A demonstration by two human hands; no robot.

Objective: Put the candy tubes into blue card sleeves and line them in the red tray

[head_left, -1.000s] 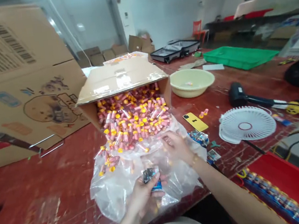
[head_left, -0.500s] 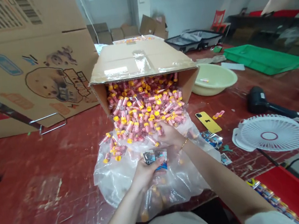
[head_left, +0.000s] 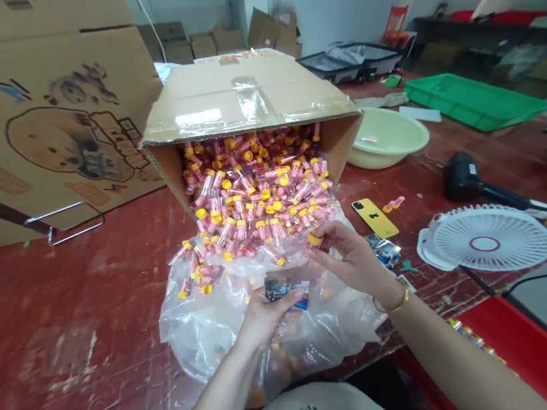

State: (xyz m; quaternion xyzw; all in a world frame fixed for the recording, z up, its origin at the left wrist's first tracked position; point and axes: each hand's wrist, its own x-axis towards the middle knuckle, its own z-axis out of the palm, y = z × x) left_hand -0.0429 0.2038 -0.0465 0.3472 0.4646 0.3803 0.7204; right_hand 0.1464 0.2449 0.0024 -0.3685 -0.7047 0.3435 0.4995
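My left hand (head_left: 262,314) is closed on a small printed packet (head_left: 287,292), dark at the top and blue below, held above a clear plastic sheet (head_left: 195,340). To its upper right, my right hand (head_left: 348,259) pinches one small clear tube (head_left: 314,240) with a yellow cap between thumb and fingers. Just beyond both hands, a cardboard box (head_left: 244,98) lies on its side with its open end facing me. Many pink-filled tubes (head_left: 262,196) with yellow caps spill out of it onto the plastic. A few tubes (head_left: 198,268) lie apart at the left.
Right of the box are a pale green basin (head_left: 386,140), a yellow phone (head_left: 375,218), several shiny packets (head_left: 385,251), a white fan grille (head_left: 490,240), a black hair dryer (head_left: 466,179) and a green tray (head_left: 476,97). A large printed carton (head_left: 56,126) stands at the left.
My right hand has drawn back from the pile toward me and to the right, now holding a tube. The left hand keeps the packet in about the same place.
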